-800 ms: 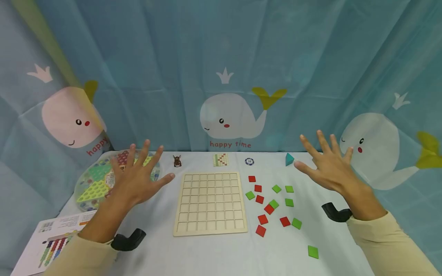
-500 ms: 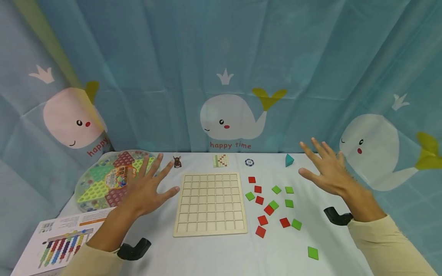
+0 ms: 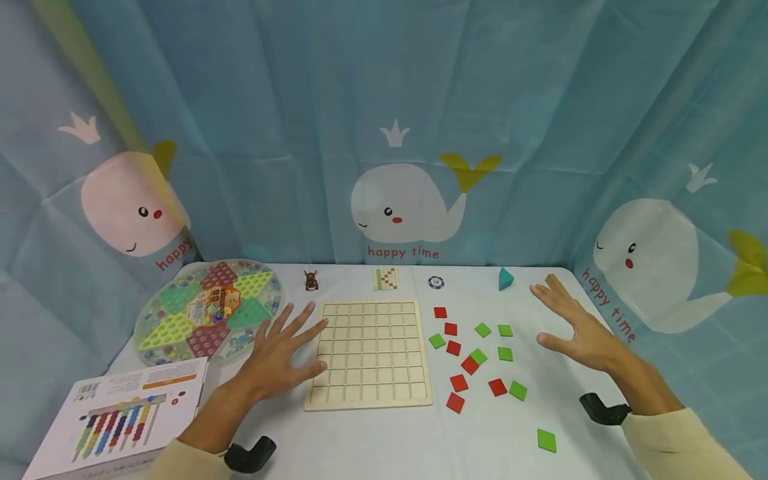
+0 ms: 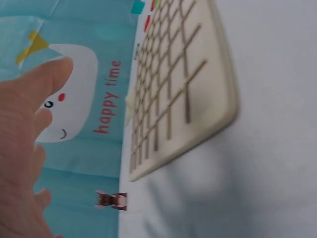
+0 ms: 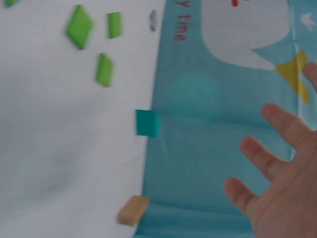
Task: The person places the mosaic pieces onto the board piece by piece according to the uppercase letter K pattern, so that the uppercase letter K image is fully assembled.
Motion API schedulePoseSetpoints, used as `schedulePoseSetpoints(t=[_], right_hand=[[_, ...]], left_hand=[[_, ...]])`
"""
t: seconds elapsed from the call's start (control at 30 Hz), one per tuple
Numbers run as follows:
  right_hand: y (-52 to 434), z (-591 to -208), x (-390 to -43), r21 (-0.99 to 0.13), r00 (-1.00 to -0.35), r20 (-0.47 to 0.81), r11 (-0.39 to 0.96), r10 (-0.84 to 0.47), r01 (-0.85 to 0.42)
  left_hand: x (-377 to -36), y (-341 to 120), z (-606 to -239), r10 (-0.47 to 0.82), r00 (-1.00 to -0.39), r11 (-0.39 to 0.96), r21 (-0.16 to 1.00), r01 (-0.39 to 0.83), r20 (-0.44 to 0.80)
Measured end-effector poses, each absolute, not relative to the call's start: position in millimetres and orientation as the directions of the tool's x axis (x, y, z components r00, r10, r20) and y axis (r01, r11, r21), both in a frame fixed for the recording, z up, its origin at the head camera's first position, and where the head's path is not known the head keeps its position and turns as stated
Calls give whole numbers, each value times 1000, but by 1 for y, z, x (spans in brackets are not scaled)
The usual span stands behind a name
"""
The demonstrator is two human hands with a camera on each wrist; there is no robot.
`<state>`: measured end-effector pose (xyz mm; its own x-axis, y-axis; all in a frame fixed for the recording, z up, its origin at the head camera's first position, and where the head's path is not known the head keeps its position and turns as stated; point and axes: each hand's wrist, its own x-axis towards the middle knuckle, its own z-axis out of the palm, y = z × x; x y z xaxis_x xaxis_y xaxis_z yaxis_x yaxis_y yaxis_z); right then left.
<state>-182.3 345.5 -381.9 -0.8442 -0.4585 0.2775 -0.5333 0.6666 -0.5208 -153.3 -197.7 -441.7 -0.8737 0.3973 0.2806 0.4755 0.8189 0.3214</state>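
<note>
The left hand [image 3: 279, 360] lies flat with fingers spread, holding nothing, its fingertips at the left edge of the wooden grid board [image 3: 367, 354] on the surface [image 3: 384, 440]. The right hand [image 3: 579, 330] is also spread and empty, right of the scattered red and green tiles [image 3: 474, 357].

A white box [image 3: 114, 413] at the near left of the table [image 3: 384, 440] is cut off by the picture's bottom edge. The left hand [image 3: 282, 357] overlaps the wooden grid board's [image 3: 369, 353] left rim. The print on a small card [image 3: 386, 279] and a blue chip [image 3: 436, 282] at the far edge is too small to read. Both wrist views are blurred.
</note>
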Motion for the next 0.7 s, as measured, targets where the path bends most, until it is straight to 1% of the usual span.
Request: schedulePoseSetpoints(t=[0.1,0.2,0.43,0.7], right_hand=[[351,-393,-173,-549,-885,206,699,-419,-458],[354,-402,-166,-557,-905,157,721,-396,-413],[362,-418,-151,-575,-907,145,712,-395,-402],[367,-435,-135,-585,-904,122,706,-410,-399]], left_hand=[[-153,-198,-450,436,-855,788,340,513,280],[-152,-199,-459,461,-847,765,366,530,264],[-151,-202,-475,480,-848,727,440,528,224],[-149,-207,-486,457,-880,705,551,447,130]])
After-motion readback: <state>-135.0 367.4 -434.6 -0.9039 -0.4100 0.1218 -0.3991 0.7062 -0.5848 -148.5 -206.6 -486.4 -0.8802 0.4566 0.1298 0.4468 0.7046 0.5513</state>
